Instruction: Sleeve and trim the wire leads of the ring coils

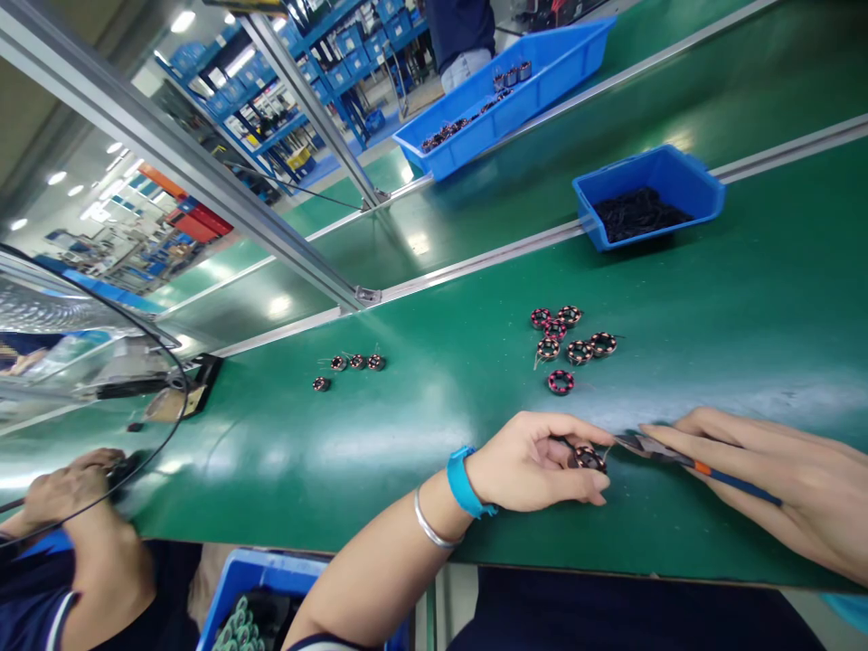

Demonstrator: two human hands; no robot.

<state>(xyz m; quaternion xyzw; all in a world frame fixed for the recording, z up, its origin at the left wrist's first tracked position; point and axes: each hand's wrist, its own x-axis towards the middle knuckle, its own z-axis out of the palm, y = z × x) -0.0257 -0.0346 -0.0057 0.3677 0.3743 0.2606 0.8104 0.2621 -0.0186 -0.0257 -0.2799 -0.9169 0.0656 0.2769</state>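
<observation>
your left grip holds the coil; your right grip holds pliers just right of it, pointing left.

Glossy green worktop, near, runs left to right. Metal rail along its far side, second green surface beyond. Metal post on left. Far left: blue shelving with blue bins, red unit, bright ceiling lights. Far background slightly blurred.
</observation>
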